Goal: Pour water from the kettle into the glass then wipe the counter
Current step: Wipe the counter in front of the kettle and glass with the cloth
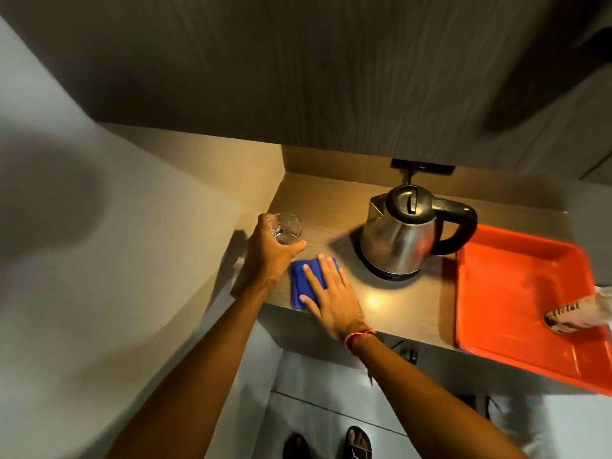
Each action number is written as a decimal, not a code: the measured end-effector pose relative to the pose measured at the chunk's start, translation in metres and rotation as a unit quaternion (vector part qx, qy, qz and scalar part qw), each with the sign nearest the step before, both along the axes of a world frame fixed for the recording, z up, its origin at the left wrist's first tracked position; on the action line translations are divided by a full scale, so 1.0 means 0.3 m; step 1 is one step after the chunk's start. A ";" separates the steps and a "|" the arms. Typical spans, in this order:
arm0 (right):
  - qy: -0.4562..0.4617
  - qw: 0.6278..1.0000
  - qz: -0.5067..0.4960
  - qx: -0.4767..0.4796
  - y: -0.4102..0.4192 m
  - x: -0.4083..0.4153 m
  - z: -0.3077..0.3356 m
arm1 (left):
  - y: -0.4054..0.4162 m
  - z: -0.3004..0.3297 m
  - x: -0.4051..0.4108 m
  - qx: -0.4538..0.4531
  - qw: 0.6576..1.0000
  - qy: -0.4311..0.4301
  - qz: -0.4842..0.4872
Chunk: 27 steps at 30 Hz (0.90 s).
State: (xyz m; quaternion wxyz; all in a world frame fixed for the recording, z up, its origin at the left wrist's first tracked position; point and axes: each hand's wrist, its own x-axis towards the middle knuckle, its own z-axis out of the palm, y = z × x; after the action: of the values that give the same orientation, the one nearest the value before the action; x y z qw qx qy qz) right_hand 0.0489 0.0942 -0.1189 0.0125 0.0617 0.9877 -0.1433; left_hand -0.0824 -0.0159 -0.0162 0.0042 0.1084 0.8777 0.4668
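The left hand (270, 250) grips the clear drinking glass (287, 227); the right hand (331, 294) presses flat, fingers open, on the folded blue cloth (299, 281). Wiping could nudge the glass and spill it.

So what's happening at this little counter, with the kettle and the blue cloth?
A person is tidying up after pouring a drink. Their left hand grips a glass with some water in it, near the counter's left end. Their right hand lies flat on a blue cloth at the front edge, as if wiping. The steel kettle sits on its base, beside an orange tray.
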 end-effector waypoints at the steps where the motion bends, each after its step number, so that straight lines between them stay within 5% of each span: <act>1: 0.000 1.000 -0.024 0.002 0.035 0.043 0.000 | 0.020 -0.013 0.013 0.007 1.000 -0.013 -0.007; 10: -0.011 0.987 -0.158 -0.010 0.124 0.295 0.016 | 0.165 -0.077 0.068 -0.020 0.997 -0.069 -0.042; 13: 0.030 0.976 -0.190 -0.102 0.135 0.306 0.043 | 0.187 -0.069 0.075 -0.022 0.994 -0.088 -0.065; 18: 0.133 0.892 -0.366 -0.231 0.187 0.293 0.086 | 0.189 -0.055 0.086 -0.012 0.991 -0.106 -0.080; 21: 0.116 0.840 -0.436 -0.300 0.208 0.257 0.123 | 0.179 -0.044 0.121 -0.007 0.989 -0.140 -0.050; 25: 0.067 0.782 -0.498 -0.369 0.219 0.228 0.147 | 0.159 -0.096 0.276 -0.179 0.965 -0.160 0.104; 27: 0.046 0.777 -0.499 -0.382 0.218 0.219 0.153 | 0.173 -0.136 0.382 -0.228 0.963 -0.127 0.069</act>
State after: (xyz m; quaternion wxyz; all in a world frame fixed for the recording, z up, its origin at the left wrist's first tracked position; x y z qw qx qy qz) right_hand 0.1146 0.1596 -0.0731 -0.0837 0.5289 0.6822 -0.4979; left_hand 0.0322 0.0358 -0.0568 0.1081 -0.0170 0.9585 0.2634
